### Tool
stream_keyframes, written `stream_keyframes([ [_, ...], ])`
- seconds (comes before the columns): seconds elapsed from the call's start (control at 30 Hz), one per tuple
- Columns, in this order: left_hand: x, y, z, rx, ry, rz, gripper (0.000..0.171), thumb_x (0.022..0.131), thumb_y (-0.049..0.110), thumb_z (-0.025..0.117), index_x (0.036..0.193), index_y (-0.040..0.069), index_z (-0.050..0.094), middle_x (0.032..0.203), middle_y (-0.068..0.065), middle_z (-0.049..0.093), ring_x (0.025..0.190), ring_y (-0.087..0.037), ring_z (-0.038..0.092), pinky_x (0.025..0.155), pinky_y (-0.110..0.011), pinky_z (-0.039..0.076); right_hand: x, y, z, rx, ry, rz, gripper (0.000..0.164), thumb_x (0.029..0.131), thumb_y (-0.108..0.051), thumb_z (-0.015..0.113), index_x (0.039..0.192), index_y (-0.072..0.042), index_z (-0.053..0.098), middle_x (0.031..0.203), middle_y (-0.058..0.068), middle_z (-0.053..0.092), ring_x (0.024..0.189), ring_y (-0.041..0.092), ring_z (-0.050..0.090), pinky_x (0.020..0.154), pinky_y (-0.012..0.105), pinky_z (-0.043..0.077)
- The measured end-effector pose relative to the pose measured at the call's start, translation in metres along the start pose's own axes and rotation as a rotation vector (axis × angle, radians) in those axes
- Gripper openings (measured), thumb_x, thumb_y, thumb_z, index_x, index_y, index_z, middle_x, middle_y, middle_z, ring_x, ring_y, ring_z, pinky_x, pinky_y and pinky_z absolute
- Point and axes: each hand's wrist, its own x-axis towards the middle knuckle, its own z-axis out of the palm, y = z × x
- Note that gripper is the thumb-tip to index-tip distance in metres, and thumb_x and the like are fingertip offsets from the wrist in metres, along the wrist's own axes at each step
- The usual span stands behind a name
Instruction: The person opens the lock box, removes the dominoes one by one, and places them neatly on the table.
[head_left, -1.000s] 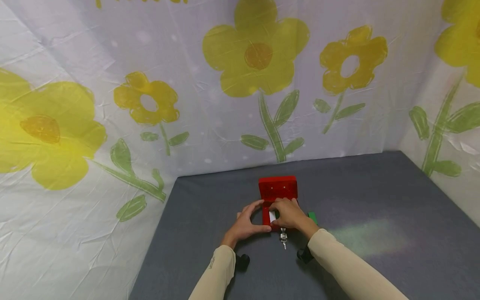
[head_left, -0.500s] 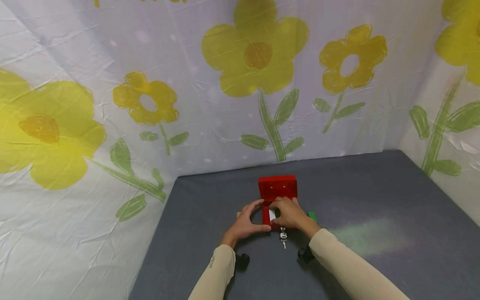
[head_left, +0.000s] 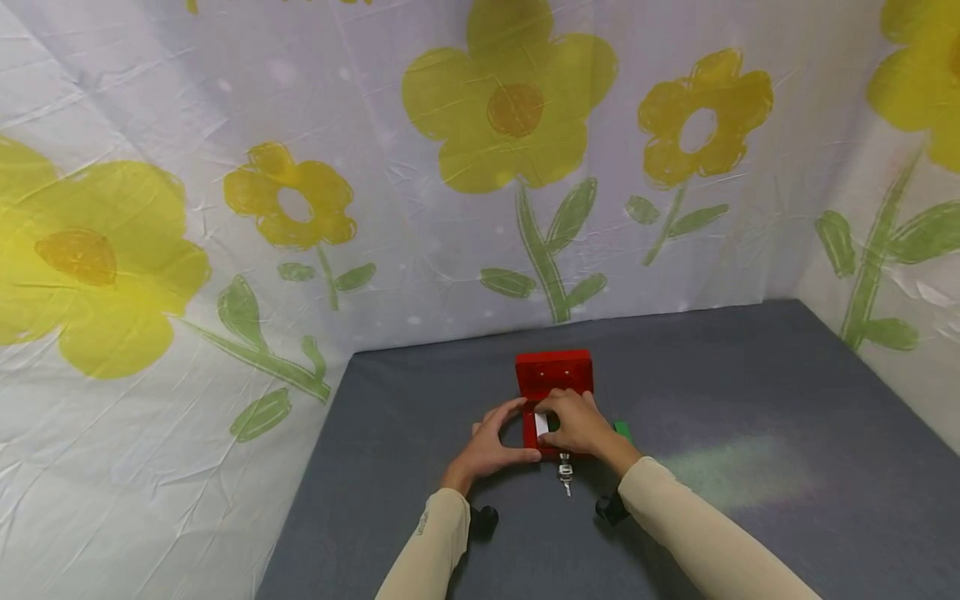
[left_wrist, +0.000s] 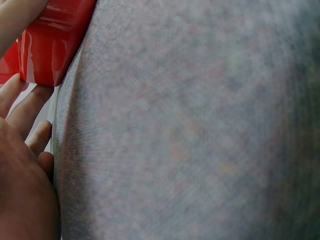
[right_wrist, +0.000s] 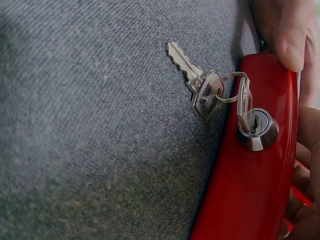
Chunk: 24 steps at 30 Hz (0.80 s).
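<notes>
A small red cash box stands on the dark grey table with its lid raised. My left hand grips its left end, thumb at the front corner and fingers toward the back. Over the inside of the box is my right hand, its thumb and fingers appearing to pinch a white-and-green block mostly hidden beneath them. One key sits in the front lock; a second key hangs from the same ring over the table.
A green block lies just right of the box, partly behind my right wrist. The grey table reaches back to a white curtain printed with yellow flowers. Dark wrist cameras sit under both forearms.
Both hands keep nearly the same place on the box, and the keys hang as before. The whole head view has shifted very slightly.
</notes>
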Motion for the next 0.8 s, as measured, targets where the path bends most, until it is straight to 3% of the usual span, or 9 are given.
stream_keyframes([
  [0.23, -0.0001, 0.0006, -0.0001, -0.006, 0.004, 0.024, 0.092, 0.077, 0.051, 0.086, 0.155, 0.041, 0.037, 0.158, 0.003, 0.045, 0.146, -0.022, 0.036, 0.112, -0.057, 0.025, -0.0024, 0.0011, -0.002, -0.008, 0.019, -0.008, 0.043, 0.079, -0.025, 0.088, 0.118, -0.011, 0.075, 0.109, 0.005, 0.071, 0.103, 0.027, 0.062, 0.084, 0.045, 0.037],
  [0.5, -0.0008, 0.0023, 0.0002, -0.008, 0.006, -0.004, 0.091, 0.077, 0.051, 0.086, 0.154, 0.043, 0.038, 0.158, 0.001, 0.044, 0.145, -0.024, 0.034, 0.109, -0.056, 0.029, -0.0049, 0.0044, -0.0034, -0.002, 0.026, -0.018, 0.043, 0.079, -0.026, 0.087, 0.119, -0.012, 0.075, 0.109, 0.004, 0.07, 0.1, 0.025, 0.06, 0.082, 0.041, 0.034],
  [0.8, 0.0005, 0.0003, 0.0004, 0.001, 0.004, 0.009, 0.093, 0.076, 0.054, 0.086, 0.154, 0.041, 0.037, 0.159, 0.001, 0.044, 0.146, -0.024, 0.037, 0.11, -0.056, 0.027, -0.0079, 0.008, -0.0066, 0.013, 0.048, -0.039, 0.045, 0.079, -0.025, 0.087, 0.12, -0.011, 0.075, 0.105, 0.004, 0.068, 0.095, 0.023, 0.057, 0.077, 0.037, 0.03],
])
